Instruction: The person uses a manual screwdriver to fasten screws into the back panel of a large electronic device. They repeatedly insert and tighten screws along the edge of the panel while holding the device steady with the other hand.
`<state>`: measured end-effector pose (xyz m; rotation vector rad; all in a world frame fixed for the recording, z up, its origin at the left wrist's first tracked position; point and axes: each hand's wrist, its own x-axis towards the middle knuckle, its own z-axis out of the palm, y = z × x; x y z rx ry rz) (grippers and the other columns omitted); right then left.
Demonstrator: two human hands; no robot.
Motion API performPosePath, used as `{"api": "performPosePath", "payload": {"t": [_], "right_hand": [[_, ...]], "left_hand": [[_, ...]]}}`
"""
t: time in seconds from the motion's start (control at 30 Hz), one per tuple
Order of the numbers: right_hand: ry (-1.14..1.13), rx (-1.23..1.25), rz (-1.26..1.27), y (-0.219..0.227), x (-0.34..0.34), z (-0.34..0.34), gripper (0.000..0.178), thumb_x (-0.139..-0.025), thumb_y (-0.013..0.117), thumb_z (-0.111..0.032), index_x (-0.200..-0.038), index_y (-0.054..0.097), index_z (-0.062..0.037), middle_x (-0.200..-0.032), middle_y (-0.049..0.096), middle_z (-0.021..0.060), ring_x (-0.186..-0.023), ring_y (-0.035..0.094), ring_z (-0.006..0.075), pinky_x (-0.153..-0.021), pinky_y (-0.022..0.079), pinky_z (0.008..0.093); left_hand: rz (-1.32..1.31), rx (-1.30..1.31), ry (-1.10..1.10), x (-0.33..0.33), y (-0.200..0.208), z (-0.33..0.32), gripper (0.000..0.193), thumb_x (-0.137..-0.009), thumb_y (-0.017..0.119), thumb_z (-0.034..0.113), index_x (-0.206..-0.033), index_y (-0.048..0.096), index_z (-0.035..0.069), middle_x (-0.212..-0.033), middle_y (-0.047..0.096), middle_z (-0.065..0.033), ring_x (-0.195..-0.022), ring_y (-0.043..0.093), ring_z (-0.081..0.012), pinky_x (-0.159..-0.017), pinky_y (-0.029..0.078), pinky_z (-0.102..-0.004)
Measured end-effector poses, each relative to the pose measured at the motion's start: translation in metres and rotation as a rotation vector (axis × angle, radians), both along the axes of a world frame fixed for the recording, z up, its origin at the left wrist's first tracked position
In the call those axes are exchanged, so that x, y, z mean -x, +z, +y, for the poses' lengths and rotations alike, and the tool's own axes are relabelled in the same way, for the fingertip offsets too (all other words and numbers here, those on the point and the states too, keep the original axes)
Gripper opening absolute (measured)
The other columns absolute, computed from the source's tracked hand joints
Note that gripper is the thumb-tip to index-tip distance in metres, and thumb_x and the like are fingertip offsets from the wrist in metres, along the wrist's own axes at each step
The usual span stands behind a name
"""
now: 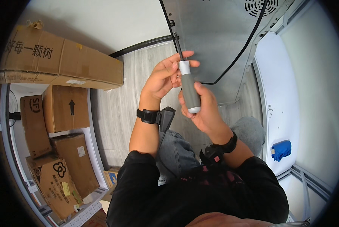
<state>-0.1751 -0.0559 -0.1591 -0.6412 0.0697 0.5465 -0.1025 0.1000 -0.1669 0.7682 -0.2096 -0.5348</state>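
A screwdriver with a grey handle, a white collar and a dark shaft points away from me. Its tip meets or lies very near the left edge of a large silver metal panel, which looks like the back of an appliance. My right hand wraps round the lower part of the handle. At the collar, my left hand has its thumb and fingers around the base of the shaft, some fingers stretched out past it. Whether a screw sits under the tip is too small to tell.
A black cable runs down across the panel, below a round vent. Cardboard boxes fill a shelf on the left, with a long carton on top. A blue cloth item lies on a white surface at right.
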Motion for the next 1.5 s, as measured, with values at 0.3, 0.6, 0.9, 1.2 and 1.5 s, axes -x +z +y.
{"api": "performPosePath", "payload": {"t": [0.3, 0.6, 0.9, 1.2, 1.5], "right_hand": [[-0.021, 0.691, -0.195, 0.008, 0.005, 0.001, 0.035, -0.090, 0.053, -0.037, -0.100, 0.050, -0.0030, -0.074, 0.055, 0.0055, -0.049, 0.049, 0.0113, -0.041, 0.037, 0.0239], [0.179, 0.619, -0.003, 0.037, -0.009, -0.017, 0.047, -0.080, 0.069, -0.027, -0.113, 0.047, -0.0016, -0.080, 0.055, 0.0061, -0.065, 0.058, 0.0174, -0.050, 0.047, 0.0325], [-0.111, 1.483, -0.869, 0.024, 0.013, 0.000, 0.047, -0.082, 0.063, -0.018, -0.117, 0.036, -0.0028, -0.089, 0.060, 0.0139, -0.065, 0.060, 0.0212, -0.052, 0.047, 0.0329], [-0.137, 1.376, -0.654, 0.045, 0.017, 0.004, 0.041, -0.087, 0.057, -0.017, -0.117, 0.032, -0.0030, -0.091, 0.061, 0.0160, -0.069, 0.062, 0.0199, -0.058, 0.048, 0.0337], [-0.223, 1.041, -0.363, 0.036, 0.013, 0.007, 0.041, -0.087, 0.061, -0.022, -0.114, 0.039, -0.0011, -0.082, 0.060, 0.0154, -0.066, 0.063, 0.0266, -0.059, 0.047, 0.0326]], "left_hand": [[-0.010, -0.119, 0.042, -0.007, -0.018, 0.003, 0.041, -0.088, 0.061, 0.016, -0.123, 0.049, -0.002, -0.101, 0.063, -0.0131, -0.073, 0.059, -0.0088, -0.062, 0.049, -0.0197], [0.015, -0.005, -0.012, -0.001, -0.003, -0.003, 0.042, -0.090, 0.059, 0.015, -0.126, 0.045, -0.001, -0.100, 0.063, -0.0122, -0.064, 0.056, -0.0050, -0.053, 0.045, -0.0167], [0.082, -0.139, 0.052, 0.000, -0.008, 0.002, 0.037, -0.092, 0.058, 0.020, -0.122, 0.049, 0.001, -0.088, 0.063, -0.0080, -0.052, 0.050, -0.0020, -0.043, 0.040, -0.0152], [-0.036, -0.461, -0.013, -0.006, 0.022, 0.009, 0.039, -0.093, 0.055, 0.019, -0.125, 0.042, -0.001, -0.084, 0.061, -0.0053, -0.058, 0.053, -0.0075, -0.047, 0.044, -0.0210], [0.016, -0.433, -0.167, -0.001, 0.037, 0.014, 0.034, -0.094, 0.056, 0.023, -0.116, 0.050, -0.001, -0.086, 0.058, -0.0031, -0.056, 0.053, -0.0079, -0.047, 0.044, -0.0206]]}}
